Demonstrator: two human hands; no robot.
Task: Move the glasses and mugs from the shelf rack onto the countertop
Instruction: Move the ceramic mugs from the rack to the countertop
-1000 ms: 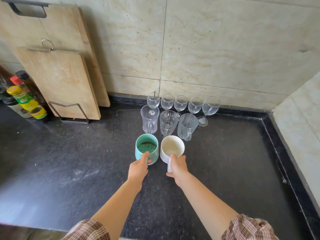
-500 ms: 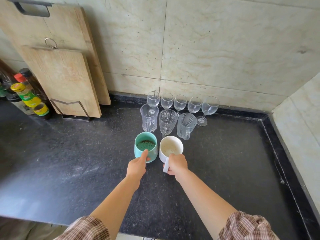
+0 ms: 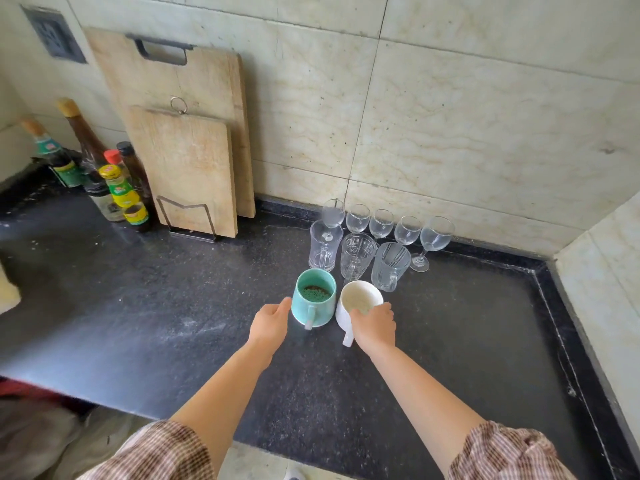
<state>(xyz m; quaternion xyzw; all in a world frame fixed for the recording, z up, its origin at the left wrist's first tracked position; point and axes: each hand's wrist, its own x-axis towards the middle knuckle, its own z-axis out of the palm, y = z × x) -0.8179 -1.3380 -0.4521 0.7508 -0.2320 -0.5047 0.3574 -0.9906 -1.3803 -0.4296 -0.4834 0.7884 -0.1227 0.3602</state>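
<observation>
A teal mug (image 3: 313, 301) and a white mug (image 3: 360, 299) stand side by side on the black countertop (image 3: 173, 306), handles toward me. My left hand (image 3: 270, 323) lies just left of the teal mug with fingers straight; its fingertips are at the mug's wall and the handle is free. My right hand (image 3: 375, 327) is curled over the near right side of the white mug, beside its handle. Behind them stand three clear glass mugs (image 3: 358, 252), then a row of several wine glasses (image 3: 381, 223) along the wall. No shelf rack is in view.
Two wooden cutting boards (image 3: 187, 168) lean on the tiled wall in a wire stand at the back left, with several sauce bottles (image 3: 117, 188) beside them. A side wall (image 3: 606, 289) closes the counter on the right.
My left hand has let go of the teal mug's handle and slid to its left side. My right hand has shifted off the white mug's handle onto its body. The camera moved back.
</observation>
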